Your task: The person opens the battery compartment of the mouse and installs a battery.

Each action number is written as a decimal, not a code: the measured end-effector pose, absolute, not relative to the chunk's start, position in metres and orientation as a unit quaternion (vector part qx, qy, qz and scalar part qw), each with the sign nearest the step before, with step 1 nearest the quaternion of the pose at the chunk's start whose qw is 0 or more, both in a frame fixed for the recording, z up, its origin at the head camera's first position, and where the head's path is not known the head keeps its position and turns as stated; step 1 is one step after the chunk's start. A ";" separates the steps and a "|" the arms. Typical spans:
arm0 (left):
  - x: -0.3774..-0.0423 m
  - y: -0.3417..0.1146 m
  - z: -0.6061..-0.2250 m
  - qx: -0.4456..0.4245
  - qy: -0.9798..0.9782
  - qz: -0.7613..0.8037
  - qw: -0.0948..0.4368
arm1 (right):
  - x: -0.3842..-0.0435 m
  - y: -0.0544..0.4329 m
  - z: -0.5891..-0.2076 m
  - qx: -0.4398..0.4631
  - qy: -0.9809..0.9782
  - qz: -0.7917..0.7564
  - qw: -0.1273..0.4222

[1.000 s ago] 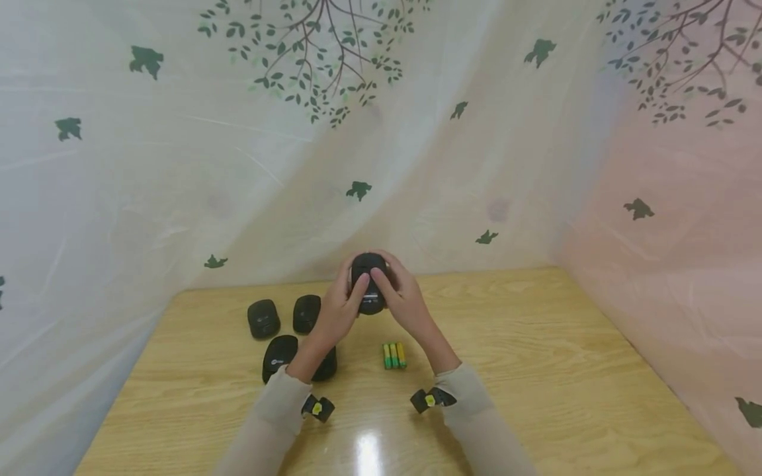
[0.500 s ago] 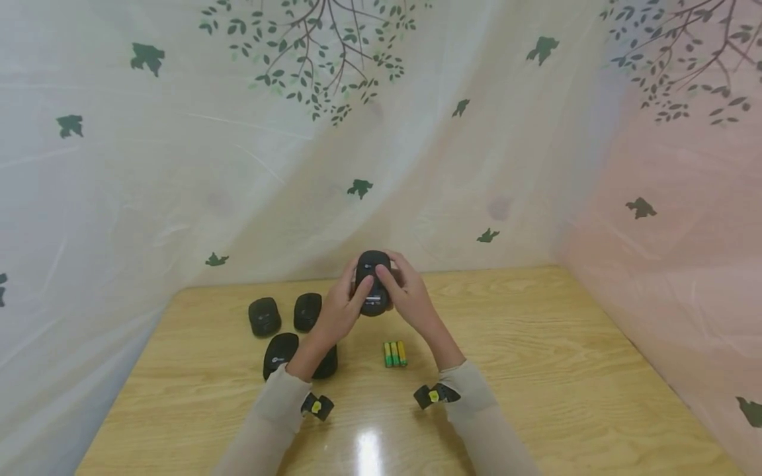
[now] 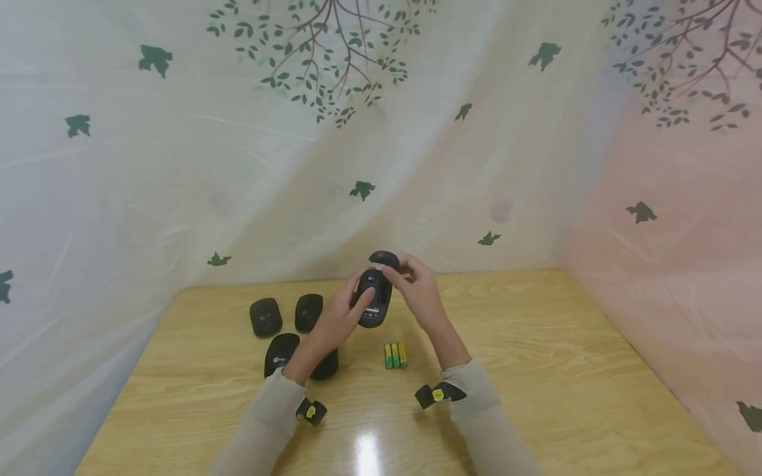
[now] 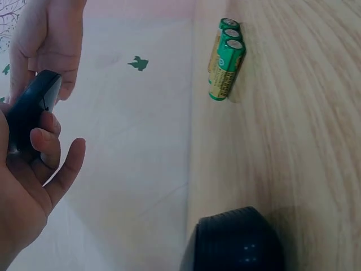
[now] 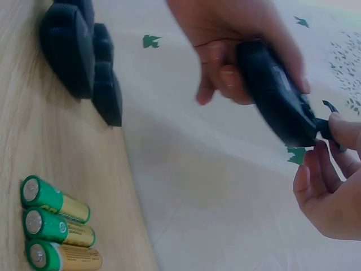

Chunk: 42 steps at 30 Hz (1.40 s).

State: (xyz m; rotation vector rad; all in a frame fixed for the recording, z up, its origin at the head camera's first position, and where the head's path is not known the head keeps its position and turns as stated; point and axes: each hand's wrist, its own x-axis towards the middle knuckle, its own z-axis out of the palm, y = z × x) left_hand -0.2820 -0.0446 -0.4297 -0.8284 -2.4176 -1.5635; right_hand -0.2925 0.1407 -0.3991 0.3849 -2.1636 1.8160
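Observation:
A black computer mouse [image 3: 372,316] is held above the back part of the table with its underside turned up. My left hand [image 3: 335,316] grips its body, thumb across the underside and fingers curled beneath, as the left wrist view shows. With thumb and fingers, my right hand [image 3: 425,297] pinches a black battery cover [image 3: 385,258] at the mouse's far end. The cover [image 5: 322,127] sticks out past the body in the right wrist view; whether it is fully apart is hard to tell. A long dark slot shows in the underside.
Three green-and-yellow batteries [image 3: 395,356] lie side by side on the wooden table [image 3: 536,370], below the hands. Several other black mice, one of them a mouse [image 3: 265,317] at the far left, rest near the left forearm. A printed curtain [image 3: 286,198] hangs behind the table.
The battery cover has slid out from the mouse's far end, pinched by my right hand, which has moved slightly right. My left hand keeps its grip; the mouse has tilted a little.

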 end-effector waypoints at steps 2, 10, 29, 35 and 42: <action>-0.282 -0.045 -0.432 -0.271 -0.806 -0.522 0.065 | -0.292 0.142 -0.398 0.122 -0.746 0.640 0.138; -0.282 -0.052 -0.440 -0.242 -0.796 -0.553 0.049 | -0.298 0.156 -0.396 0.110 -0.739 0.655 0.117; -0.285 -0.072 -0.444 -0.204 -0.782 -0.587 0.058 | -0.310 0.194 -0.422 0.131 -0.825 0.550 0.018; -0.284 -0.073 -0.445 -0.203 -0.782 -0.586 0.062 | -0.311 0.205 -0.436 0.138 -0.851 0.505 -0.031; -0.285 -0.074 -0.443 -0.197 -0.782 -0.589 0.056 | -0.305 0.217 -0.443 0.149 -0.884 0.441 -0.056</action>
